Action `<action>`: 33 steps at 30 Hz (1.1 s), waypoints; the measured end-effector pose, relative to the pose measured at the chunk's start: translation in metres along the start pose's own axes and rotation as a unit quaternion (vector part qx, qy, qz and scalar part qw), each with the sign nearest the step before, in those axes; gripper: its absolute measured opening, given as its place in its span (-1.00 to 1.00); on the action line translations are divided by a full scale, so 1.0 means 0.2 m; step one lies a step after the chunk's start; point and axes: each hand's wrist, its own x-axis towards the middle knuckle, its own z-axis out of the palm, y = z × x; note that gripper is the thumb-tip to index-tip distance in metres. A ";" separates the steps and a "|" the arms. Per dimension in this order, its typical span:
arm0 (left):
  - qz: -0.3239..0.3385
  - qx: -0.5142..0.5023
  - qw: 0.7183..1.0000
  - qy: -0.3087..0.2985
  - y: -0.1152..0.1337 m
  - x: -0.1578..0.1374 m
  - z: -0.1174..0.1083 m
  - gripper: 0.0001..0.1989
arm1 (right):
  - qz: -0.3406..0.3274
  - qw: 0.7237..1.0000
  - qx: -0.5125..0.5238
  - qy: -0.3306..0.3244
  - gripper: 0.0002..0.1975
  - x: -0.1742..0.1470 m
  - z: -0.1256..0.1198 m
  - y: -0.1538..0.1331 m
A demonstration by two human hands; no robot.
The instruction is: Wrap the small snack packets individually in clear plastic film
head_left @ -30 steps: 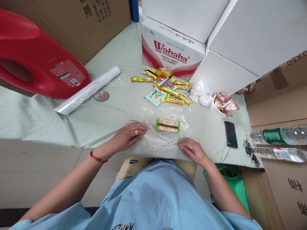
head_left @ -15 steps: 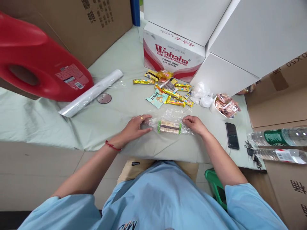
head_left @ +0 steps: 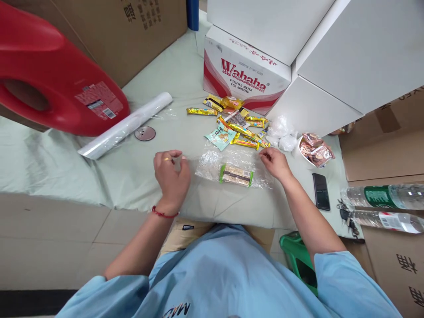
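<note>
A wrapped snack bar (head_left: 236,175) with green ends and a dark band lies on a sheet of clear plastic film (head_left: 208,164) on the cloth-covered table. My left hand (head_left: 172,176), wearing a ring and red bracelet, is raised left of the film and apart from it. Its thumb and index finger are parted, with nothing visible between them. At the film's upper right edge, my right hand (head_left: 275,163) has its fingertips pinched together on the film. Just beyond lie yellow snack sticks (head_left: 245,142) and a light-blue snack packet (head_left: 220,136).
A roll of plastic film (head_left: 127,126) lies beside a red jug (head_left: 66,79) and a round disc (head_left: 145,133). Behind stands a Wahaba-printed carton (head_left: 245,70). Rightward are crumpled plastic (head_left: 281,132), a cup of snack packets (head_left: 314,150), a phone (head_left: 321,191), keys (head_left: 346,214) and water bottles (head_left: 380,196).
My left hand has let go of the film's left side and drawn back to the left. My right hand has shifted slightly up along the film's right edge. The view has shifted slightly.
</note>
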 end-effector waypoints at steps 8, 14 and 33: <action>0.326 0.021 0.896 -0.302 0.30 -0.30 0.05 -0.51 | -0.058 0.984 -0.090 -0.143 -0.46 0.23 0.17 -0.21; 0.327 0.089 0.873 -0.350 0.31 -0.29 0.26 -0.58 | 0.035 0.978 0.030 -0.202 -0.73 0.30 0.20 -0.19; 0.309 0.107 0.894 -0.307 0.35 -0.29 0.28 -0.62 | 0.015 0.954 0.283 -0.097 -0.79 0.11 0.15 -0.23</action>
